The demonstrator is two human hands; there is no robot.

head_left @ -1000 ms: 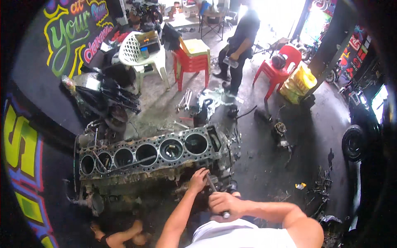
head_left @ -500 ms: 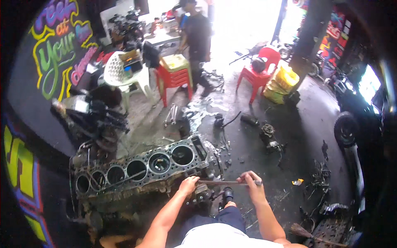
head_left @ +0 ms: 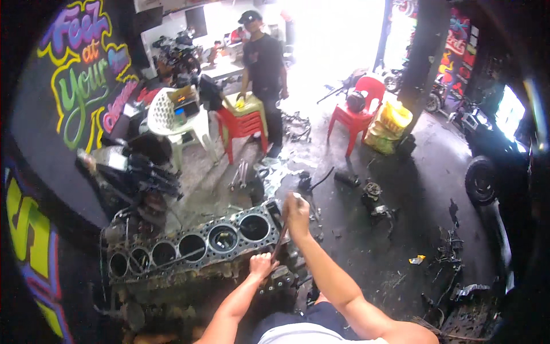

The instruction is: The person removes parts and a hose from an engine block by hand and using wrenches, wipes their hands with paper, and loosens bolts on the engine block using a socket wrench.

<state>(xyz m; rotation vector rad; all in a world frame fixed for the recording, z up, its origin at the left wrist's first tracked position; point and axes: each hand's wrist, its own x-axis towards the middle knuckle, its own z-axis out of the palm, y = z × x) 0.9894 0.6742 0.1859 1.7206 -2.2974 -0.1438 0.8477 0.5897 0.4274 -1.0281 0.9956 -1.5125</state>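
A long greasy engine block (head_left: 172, 277) lies in front of me to the left, its row of several round cylinder bores facing up. Loose rod-like pieces rest across some bores. At the block's near right end, my left hand (head_left: 262, 265) is closed round the lower end of a dark metal bar (head_left: 280, 243). My right hand (head_left: 296, 217) grips the bar's upper end, beside the block's right end. The bar slopes up and away from me between both hands; whether its low end meets the block is hidden by my left hand.
Beyond the block stand a white chair (head_left: 166, 117), stacked red chairs (head_left: 240, 127) and a person (head_left: 264, 69). A red chair (head_left: 349, 119) and yellow sack (head_left: 392, 123) stand farther right. Metal parts (head_left: 375, 195) lie on the floor. A black tyre (head_left: 480, 179) is at the right.
My right hand has swung forward and left with its end of the bar, turning the bar from level to steep. My left hand stays near the block's corner. The person beyond has straightened.
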